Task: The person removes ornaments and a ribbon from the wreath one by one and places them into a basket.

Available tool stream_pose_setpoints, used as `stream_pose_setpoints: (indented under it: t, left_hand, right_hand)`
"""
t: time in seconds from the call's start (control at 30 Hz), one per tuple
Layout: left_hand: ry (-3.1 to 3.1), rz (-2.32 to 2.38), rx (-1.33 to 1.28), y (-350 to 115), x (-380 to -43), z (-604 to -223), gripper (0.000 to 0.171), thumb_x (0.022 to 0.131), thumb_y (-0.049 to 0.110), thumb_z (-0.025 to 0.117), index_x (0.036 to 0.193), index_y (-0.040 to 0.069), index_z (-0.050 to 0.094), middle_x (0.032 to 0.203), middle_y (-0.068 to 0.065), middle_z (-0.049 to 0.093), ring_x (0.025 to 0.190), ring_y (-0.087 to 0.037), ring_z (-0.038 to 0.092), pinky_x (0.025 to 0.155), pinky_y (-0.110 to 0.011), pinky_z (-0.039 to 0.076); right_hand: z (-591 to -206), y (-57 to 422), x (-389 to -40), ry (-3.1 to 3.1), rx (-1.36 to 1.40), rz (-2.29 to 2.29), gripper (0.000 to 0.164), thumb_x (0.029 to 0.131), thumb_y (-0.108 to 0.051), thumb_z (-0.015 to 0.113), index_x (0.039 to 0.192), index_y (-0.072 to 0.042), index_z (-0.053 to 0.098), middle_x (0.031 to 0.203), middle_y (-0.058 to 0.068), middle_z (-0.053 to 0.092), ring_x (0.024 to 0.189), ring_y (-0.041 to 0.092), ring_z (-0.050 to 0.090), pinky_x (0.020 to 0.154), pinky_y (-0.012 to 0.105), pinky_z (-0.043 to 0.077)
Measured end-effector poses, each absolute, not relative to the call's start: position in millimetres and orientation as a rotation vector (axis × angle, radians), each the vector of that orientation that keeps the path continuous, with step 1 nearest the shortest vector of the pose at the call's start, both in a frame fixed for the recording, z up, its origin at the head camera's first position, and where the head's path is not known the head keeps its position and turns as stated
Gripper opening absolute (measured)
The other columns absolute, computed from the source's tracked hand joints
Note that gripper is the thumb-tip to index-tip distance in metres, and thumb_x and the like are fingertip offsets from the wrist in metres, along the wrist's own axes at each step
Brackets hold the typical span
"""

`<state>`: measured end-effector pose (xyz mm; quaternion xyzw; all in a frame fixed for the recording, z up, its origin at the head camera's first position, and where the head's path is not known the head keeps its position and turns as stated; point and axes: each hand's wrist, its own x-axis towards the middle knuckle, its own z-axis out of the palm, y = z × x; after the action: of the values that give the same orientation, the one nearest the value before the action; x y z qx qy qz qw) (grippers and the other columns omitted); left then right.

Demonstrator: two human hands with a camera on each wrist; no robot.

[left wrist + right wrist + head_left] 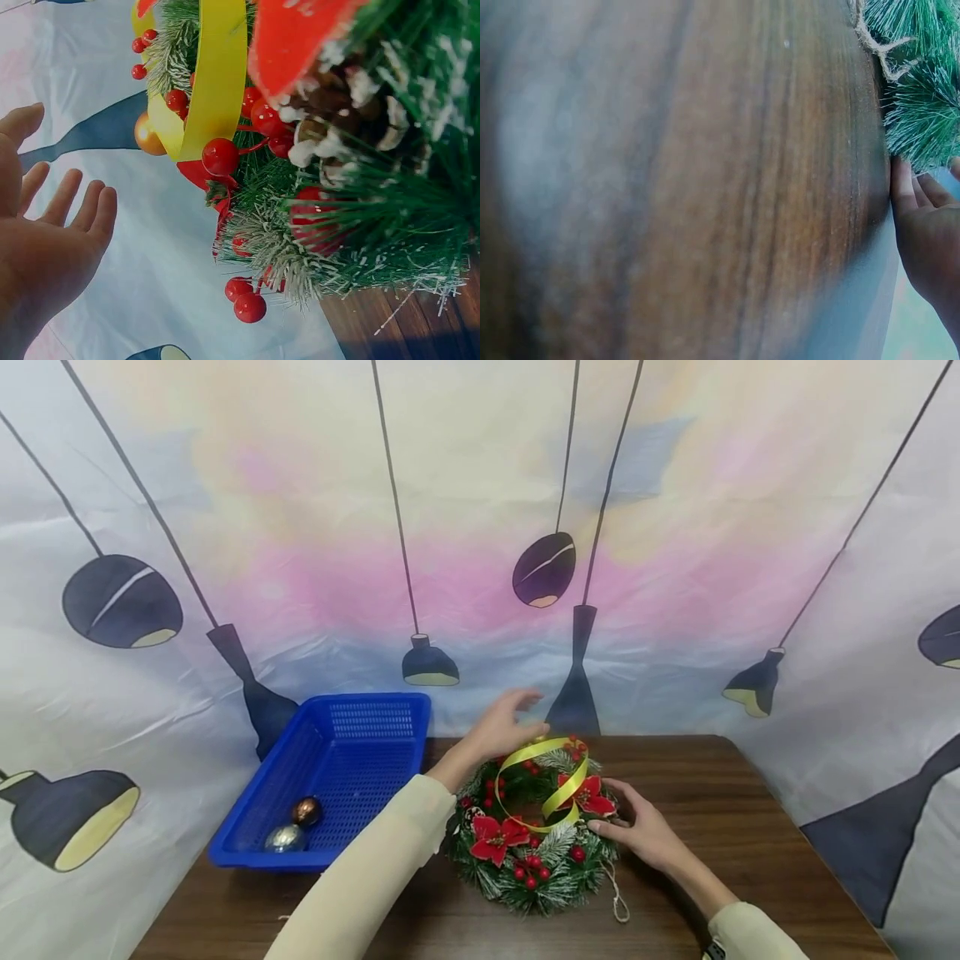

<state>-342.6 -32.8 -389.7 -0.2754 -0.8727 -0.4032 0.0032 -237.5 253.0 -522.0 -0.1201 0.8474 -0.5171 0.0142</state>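
Note:
A green Christmas wreath (pixel 555 868) lies on the table, frosted at its tips, with red poinsettias (pixel 498 839), red berries (pixel 220 157) and a pine cone (pixel 330 127). A loop of yellow ribbon (pixel 517 768) stands up from it. At its far side a gold ball (pixel 148 135) shows partly behind the ribbon. My left hand (pixel 510 727) hovers over the wreath's far left edge, fingers spread and holding nothing. My right hand (pixel 641 827) holds the wreath's right edge, thumb on top and fingers along the outer side. A twine loop (pixel 620 906) hangs out near it.
To the left stands a blue plastic basket (pixel 322 858) with a copper ball (pixel 307 812) and a silver ball (pixel 286 838) in its near corner. The brown wooden table (pixel 705 785) ends at a cloth backdrop (pixel 480 568) printed with hanging lamps.

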Motion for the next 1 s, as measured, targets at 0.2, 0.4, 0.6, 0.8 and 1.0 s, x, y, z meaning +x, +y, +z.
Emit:
stream_pose_setpoints:
  t: [0.2,0.4,0.6,0.8,1.0]
  left_hand:
    - [-2.768,-1.313,-0.837,-26,-353,-404,0.064,0.102,0.034,0.074,0.157,0.014,0.051,0.154,-0.006,0.054,0.141,-0.029,0.052,0.112,-0.05,0.048]
    - [-2.83,-1.251,-0.848,-25,-360,-416,0.057,0.105,0.029,0.071,0.155,0.01,0.052,0.152,-0.012,0.056,0.136,-0.03,0.056,0.109,-0.05,0.05]
    - [-2.86,-1.175,-0.867,-28,-363,-423,0.045,0.108,0.024,0.066,0.15,0.011,0.059,0.147,-0.012,0.06,0.129,-0.03,0.062,0.105,-0.049,0.053]
    - [-2.88,-1.158,-0.864,-27,-363,-427,0.042,0.108,0.021,0.064,0.149,0.012,0.06,0.146,-0.008,0.061,0.126,-0.028,0.064,0.102,-0.047,0.056]
    - [-2.89,-1.161,-0.843,-23,-361,-432,0.041,0.106,0.016,0.066,0.146,0.009,0.062,0.143,-0.007,0.063,0.128,-0.027,0.062,0.101,-0.046,0.056]
  right_hand:
    - [-524,255,-237,2.638,-0.363,-1.612,0.08,0.096,-0.033,0.081,0.161,-0.011,0.039,0.163,0.026,0.039,0.144,0.048,0.045,0.111,0.055,0.048]
    - [-525,254,-238,2.628,-0.345,-1.615,0.081,0.095,-0.035,0.082,0.161,-0.013,0.04,0.163,0.024,0.039,0.146,0.048,0.044,0.112,0.055,0.048]
    - [-524,253,-240,2.645,-0.367,-1.608,0.08,0.095,-0.035,0.082,0.16,-0.012,0.041,0.163,0.024,0.04,0.146,0.047,0.044,0.111,0.054,0.049]
    - [-523,254,-240,2.67,-0.39,-1.601,0.079,0.096,-0.035,0.081,0.16,-0.011,0.041,0.162,0.025,0.041,0.144,0.048,0.046,0.11,0.054,0.05]
    - [-525,253,-240,2.632,-0.359,-1.626,0.08,0.095,-0.034,0.082,0.16,-0.013,0.041,0.164,0.024,0.04,0.146,0.048,0.043,0.112,0.054,0.048]
